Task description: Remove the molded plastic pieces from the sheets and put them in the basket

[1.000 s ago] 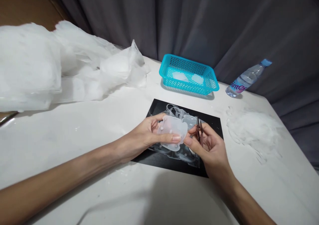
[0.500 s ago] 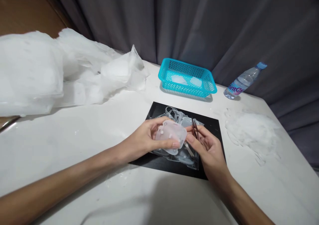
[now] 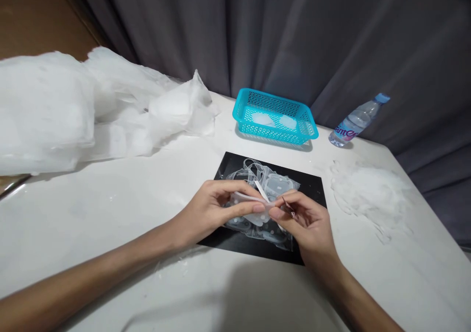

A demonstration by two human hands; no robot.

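Note:
Between thumb and fingers, my left hand point(image 3: 230, 203) pinches a translucent, pale plastic piece point(image 3: 257, 217), now seen nearly edge-on. At its right end, my right hand point(image 3: 300, 213) has thumb and forefinger closed on the same piece. Dark tweezers point(image 3: 289, 208) are tucked in the right hand's fingers. A narrow white strip point(image 3: 261, 191) sticks up between the hands; which hand bears it, if either, I cannot tell. Below lies a black mat point(image 3: 235, 239) with several clear, rounded plastic pieces point(image 3: 278, 184) in clear film on it.
Behind the mat stands a turquoise basket point(image 3: 275, 133) with white pieces inside. A water bottle point(image 3: 356, 121) is at the back right, above a heap of translucent scraps point(image 3: 371, 199). Large white plastic bags point(image 3: 44, 111) cover the back left of the white table point(image 3: 110, 209).
The plastic piece has turned from face-on to nearly edge-on. My right thumb and forefinger have closed on its right end. The white strip now points up between the hands.

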